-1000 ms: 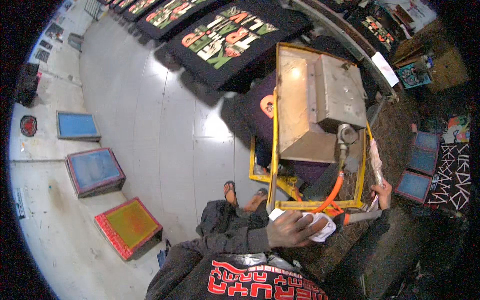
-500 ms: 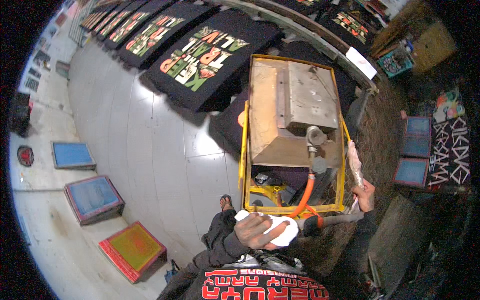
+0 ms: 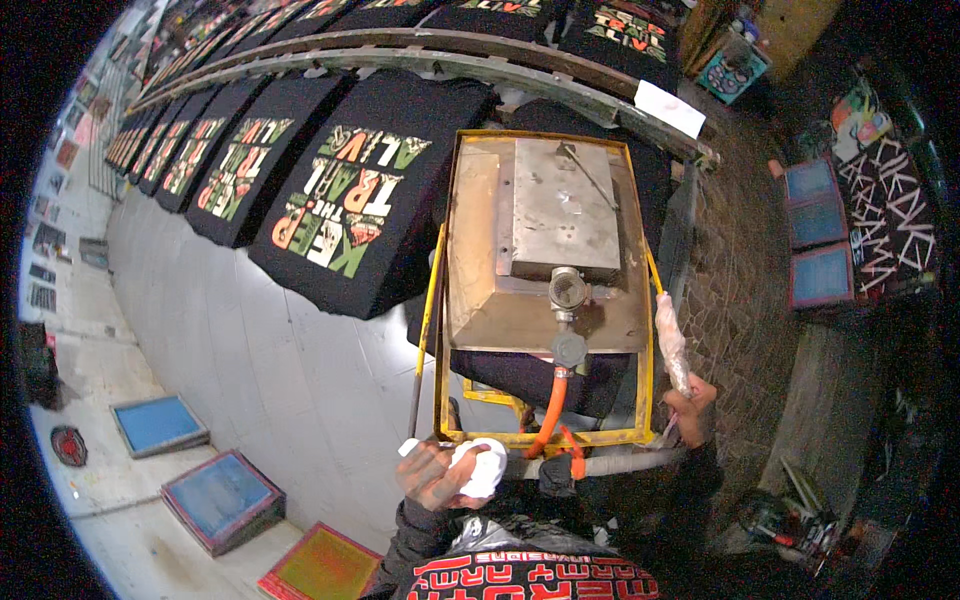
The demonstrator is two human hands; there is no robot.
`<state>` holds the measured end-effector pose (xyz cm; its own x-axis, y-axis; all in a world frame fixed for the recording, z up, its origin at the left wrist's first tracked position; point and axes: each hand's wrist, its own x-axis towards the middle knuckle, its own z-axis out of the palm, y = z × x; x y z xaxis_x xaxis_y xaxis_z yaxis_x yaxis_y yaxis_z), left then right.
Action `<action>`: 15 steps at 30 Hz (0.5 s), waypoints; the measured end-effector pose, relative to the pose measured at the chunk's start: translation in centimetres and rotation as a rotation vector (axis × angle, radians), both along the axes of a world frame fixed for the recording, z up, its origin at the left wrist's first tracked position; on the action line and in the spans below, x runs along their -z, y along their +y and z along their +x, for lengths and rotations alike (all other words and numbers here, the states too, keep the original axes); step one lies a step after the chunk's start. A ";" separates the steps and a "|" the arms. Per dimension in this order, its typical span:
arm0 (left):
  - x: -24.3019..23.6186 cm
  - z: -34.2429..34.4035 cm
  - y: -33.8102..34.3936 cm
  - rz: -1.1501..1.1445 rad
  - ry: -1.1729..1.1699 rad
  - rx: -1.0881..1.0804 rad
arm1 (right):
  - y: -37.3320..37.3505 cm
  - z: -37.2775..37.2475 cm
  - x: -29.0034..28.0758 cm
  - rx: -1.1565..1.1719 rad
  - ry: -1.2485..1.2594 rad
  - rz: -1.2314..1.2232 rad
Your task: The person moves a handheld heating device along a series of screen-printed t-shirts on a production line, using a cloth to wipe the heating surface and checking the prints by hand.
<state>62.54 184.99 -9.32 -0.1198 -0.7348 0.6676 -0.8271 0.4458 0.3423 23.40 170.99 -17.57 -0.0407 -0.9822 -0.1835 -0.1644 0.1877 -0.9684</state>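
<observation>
A metal heater hood [image 3: 570, 215] in a yellow frame [image 3: 545, 438] stands before me, over black cloth. From a round fitting on it, an orange hose [image 3: 549, 410] runs down toward me. My left hand [image 3: 437, 473] is closed round a bunched white cloth [image 3: 484, 472] at the frame's near left corner. Whether a handle lies inside the cloth is hidden. On the right, my right hand [image 3: 692, 408] grips the lower end of a handle [image 3: 672, 345] wrapped in pale pinkish material, which continues the frame's right bar.
Black printed T-shirts [image 3: 345, 190] lie in a row to the left, with more beyond a metal rail [image 3: 400, 50]. Framed screens [image 3: 222, 498] line the left side, and blue ones [image 3: 820, 275] the right. A pale pipe [image 3: 620, 463] crosses near my waist.
My view has shifted, and the hood and frame now sit further left in it. Both hands keep their holds; the left one has moved out to the frame's left corner.
</observation>
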 end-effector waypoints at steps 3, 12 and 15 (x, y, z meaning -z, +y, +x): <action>0.6 1.5 -1.4 0.022 -0.049 0.097 | 0.6 0.9 6.6 0.204 -0.008 -0.132; 7.5 4.2 -5.1 0.151 -0.309 0.259 | -3.6 -0.5 26.6 0.337 0.170 -0.468; 7.0 2.9 -6.1 0.095 -0.276 0.266 | -4.0 -1.0 23.0 0.207 0.214 -0.305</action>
<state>65.48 178.91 -16.28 -0.4800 -0.7107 0.5143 -0.7537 0.6341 0.1727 22.39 166.98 -40.54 -0.2485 -0.9572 0.1487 -0.3569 -0.0523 -0.9327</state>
